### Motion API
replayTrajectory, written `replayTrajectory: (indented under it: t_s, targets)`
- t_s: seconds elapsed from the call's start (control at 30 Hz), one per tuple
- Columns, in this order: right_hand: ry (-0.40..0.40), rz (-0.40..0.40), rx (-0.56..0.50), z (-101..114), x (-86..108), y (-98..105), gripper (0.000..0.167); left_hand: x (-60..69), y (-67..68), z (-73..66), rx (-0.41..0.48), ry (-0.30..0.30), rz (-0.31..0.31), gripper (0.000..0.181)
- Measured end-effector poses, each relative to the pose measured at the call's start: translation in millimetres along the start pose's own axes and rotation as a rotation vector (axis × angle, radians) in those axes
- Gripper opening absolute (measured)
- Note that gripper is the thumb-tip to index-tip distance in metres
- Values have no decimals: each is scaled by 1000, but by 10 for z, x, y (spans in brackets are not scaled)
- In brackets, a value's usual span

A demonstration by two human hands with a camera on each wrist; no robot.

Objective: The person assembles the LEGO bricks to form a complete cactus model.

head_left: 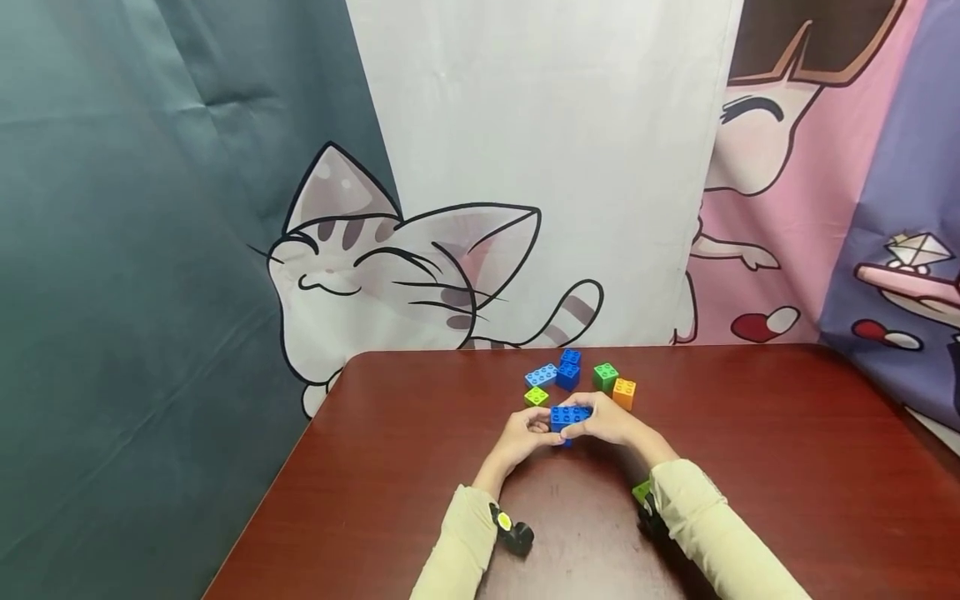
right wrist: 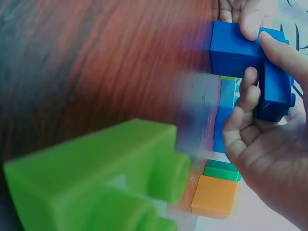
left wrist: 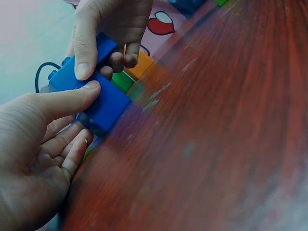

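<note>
Both hands hold joined blue blocks [head_left: 566, 419] above the table. In the left wrist view, the left hand [left wrist: 48, 149] pinches the lower blue block [left wrist: 109, 107] between thumb and fingers, while the right hand [left wrist: 108, 29] grips the studded upper one [left wrist: 65, 77]. The right wrist view shows the lower block [right wrist: 233, 53] attached under one part of the longer block [right wrist: 275, 91], with the right hand's [right wrist: 274, 149] thumb and fingers around the longer one. In the head view, the left hand [head_left: 525, 435] is at the blocks' left and the right hand [head_left: 609, 418] at their right.
Beyond the hands stand a light blue block [head_left: 541, 376], dark blue blocks [head_left: 567, 377], a lime block [head_left: 536, 397], a green block [head_left: 605, 377] and an orange block [head_left: 623, 394]. Another lime block [head_left: 641, 491] lies by the right forearm. A printed curtain [head_left: 540, 125] hangs behind the table [head_left: 405, 467].
</note>
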State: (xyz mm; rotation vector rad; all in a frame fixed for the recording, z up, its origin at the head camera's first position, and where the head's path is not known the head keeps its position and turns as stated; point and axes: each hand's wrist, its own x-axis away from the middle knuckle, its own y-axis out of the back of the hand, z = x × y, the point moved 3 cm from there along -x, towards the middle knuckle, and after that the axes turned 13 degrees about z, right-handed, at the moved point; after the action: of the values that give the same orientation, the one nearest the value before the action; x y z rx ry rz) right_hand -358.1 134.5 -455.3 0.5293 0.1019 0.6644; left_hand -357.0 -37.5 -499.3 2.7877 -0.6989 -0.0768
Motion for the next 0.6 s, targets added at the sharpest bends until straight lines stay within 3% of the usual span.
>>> replayTrajectory:
  t_s: [0.23, 0.43, 0.6]
  targets:
    - [13, 7, -19, -89, -22, 24, 39, -17, 5, -29, 1, 4, -19, 45]
    - [-2, 54, -97, -215, 2, -4, 47, -11, -7, -7, 25, 19, -9, 42]
    - [11, 58, -122, -205, -2, -14, 47, -7, -1, -23, 20, -2, -13, 41]
